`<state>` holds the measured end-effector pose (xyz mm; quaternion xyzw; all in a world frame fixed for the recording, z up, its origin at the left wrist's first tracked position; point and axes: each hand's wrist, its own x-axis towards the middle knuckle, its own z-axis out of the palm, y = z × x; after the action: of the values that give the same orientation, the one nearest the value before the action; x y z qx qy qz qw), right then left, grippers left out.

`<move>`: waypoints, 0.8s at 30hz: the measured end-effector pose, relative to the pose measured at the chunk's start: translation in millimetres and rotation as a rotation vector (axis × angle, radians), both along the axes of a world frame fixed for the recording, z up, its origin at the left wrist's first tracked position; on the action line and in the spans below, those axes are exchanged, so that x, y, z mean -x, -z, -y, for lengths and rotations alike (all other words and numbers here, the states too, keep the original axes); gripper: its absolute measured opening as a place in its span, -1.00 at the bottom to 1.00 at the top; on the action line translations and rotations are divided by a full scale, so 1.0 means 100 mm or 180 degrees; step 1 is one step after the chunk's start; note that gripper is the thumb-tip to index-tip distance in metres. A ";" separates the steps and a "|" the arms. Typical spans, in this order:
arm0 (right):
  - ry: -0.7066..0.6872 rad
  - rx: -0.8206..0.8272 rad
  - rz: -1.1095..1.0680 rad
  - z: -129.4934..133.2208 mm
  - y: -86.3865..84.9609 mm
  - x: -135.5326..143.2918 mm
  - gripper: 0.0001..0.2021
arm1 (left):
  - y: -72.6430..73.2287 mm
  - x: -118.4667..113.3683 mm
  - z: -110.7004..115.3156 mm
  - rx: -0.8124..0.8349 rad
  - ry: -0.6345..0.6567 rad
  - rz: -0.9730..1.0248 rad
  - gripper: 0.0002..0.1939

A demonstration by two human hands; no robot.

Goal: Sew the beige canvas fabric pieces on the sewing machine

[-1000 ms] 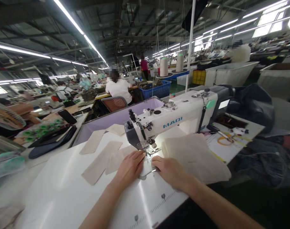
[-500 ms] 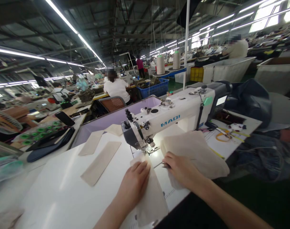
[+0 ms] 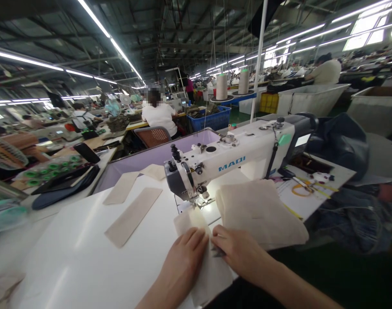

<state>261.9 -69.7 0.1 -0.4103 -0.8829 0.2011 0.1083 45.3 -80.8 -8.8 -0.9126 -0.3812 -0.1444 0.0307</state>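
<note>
Under my left hand [image 3: 186, 257] lies a beige fabric strip [image 3: 213, 279], its far end just in front of the needle area of a white sewing machine [image 3: 232, 164]. The left fingers are bent together and press on the cloth, gripping it near its right edge. My right hand [image 3: 244, 254] is closed around small dark metal thread snips [image 3: 217, 251], mostly hidden by the palm. Its fingertips are at the strip's right edge, close beside the left fingers. A larger folded beige cloth piece [image 3: 258, 210] rests to the right, under the machine's arm.
Several loose beige pieces [image 3: 134, 216] lie left on the white table [image 3: 70, 262]. A lilac bin [image 3: 144, 154] stands behind it. Scissors [image 3: 307, 185] and yellow tape are at the right end. Thread cones [image 3: 221, 87] stand behind the machine; a seated person [image 3: 159, 118] is farther back.
My right hand has moved toward me and left, with the snips now at the strip's edge. The left hand and the strip have shifted slightly nearer to me. The view has tilted a little.
</note>
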 end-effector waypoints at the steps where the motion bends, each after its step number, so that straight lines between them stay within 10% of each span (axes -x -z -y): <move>1: -0.0019 -0.0024 -0.0071 0.01 0.02 0.00 -0.77 | 0.01 0.00 0.02 0.0012 0.0024 -0.0001 -0.57; 9: -0.0083 0.0099 -0.0462 -0.04 0.12 -0.04 -0.76 | -0.04 -0.02 0.07 0.0058 -0.0014 0.0085 -0.54; 17: 0.1457 0.0138 -0.0267 -0.23 -0.11 -0.41 -0.96 | -0.14 0.03 -0.06 0.0228 -0.0035 0.0103 -0.63; 24: 0.0825 0.0533 -0.0006 -0.14 -0.23 -0.52 -0.89 | -0.16 0.10 -0.24 0.0174 -0.0007 0.0128 -0.69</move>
<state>313.8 -55.7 23.3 -0.5283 -0.8025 0.2588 0.0996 35.1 -57.0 7.7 -0.9096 -0.3865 -0.1522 -0.0017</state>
